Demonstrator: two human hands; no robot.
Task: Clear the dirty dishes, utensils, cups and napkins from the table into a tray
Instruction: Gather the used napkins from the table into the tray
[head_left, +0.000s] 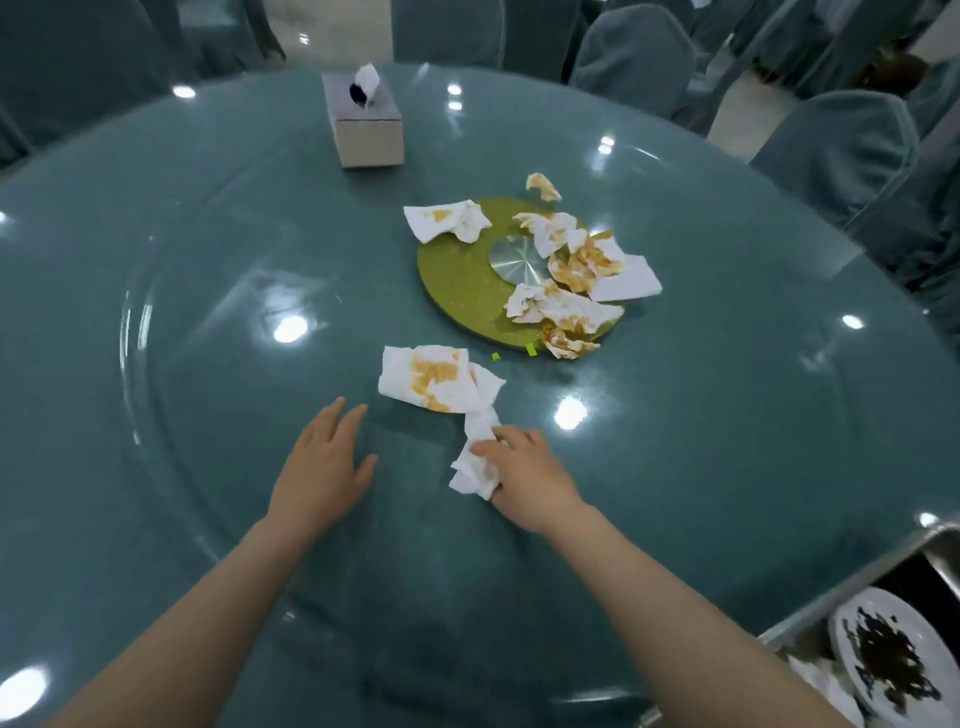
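While the left hand (324, 467) is resting flat on the counter (182, 291), the right hand (524, 475) is pinching a stained napkin (475, 467) in its grip.

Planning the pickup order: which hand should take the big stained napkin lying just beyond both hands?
Left hand: open and holding nothing beside the stained white napkin; the right hand already grips a crumpled napkin.

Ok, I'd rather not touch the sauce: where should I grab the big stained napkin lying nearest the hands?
Pinch the big stained napkin at its clean white left edge, coming from the left with the free left hand. The orange stains sit in its middle and right, and the right hand already grips a crumpled napkin.
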